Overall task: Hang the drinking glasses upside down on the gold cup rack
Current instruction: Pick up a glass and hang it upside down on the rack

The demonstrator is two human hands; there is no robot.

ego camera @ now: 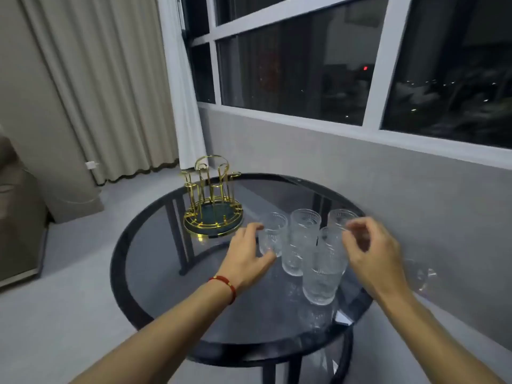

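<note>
glasses: five clear ribbed ones standing upright in a tight bunch on the right half of the table. Back row has a left glass [273,234], a middle glass [304,225] and a right glass [341,218]; a short glass [292,259] sits in front of the middle one, and the front glass [322,275] is nearest the camera

rack: gold cup rack [212,196] on the far left part of the table, standing upright, every peg bare, round dark base with a gold rail. It's near the glasses but not touching them

left hand: left hand [248,254] has fingers spread fairly wide, curled round the left glass, thumb low by its base. Looks like it's touching, but it's a bit blurry, so can't tell if it's actually gripping

right hand: right hand [370,253] is half curled, fingertips up at the rim of the front glass and close by the right glass. Motion blur, so can't say if it has hold of anything

wrist: red string bracelet [225,285] on the left one

table: round dark glass table [155,273] with black legs

around: beige curtain [91,87] behind on the left, dark window [299,73] behind on the right
</note>
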